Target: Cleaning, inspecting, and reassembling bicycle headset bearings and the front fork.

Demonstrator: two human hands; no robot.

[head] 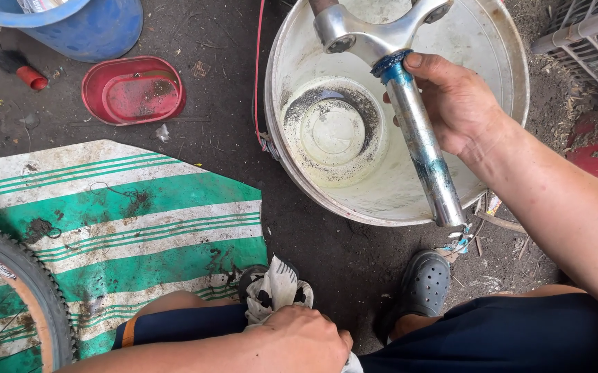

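Observation:
My right hand (459,103) grips a silver metal bicycle fork (420,135) by its steerer tube, holding it over a large white basin (292,103). The tube is smeared with blue grease, and the fork crown points away from me at the top of the view. My left hand (302,340) is closed on a white rag with dark marks (278,287), low in the view by my left knee. I am crouching, with dark shorts and a grey clog (426,280) visible below.
A green and white striped mat (119,221) covers the dirt ground at left, with a bicycle tyre (22,283) at its lower left edge. A red oval dish (133,90), a blue bucket (98,27) and a small red-handled brush (22,69) lie beyond. A grey crate (589,41) stands at upper right.

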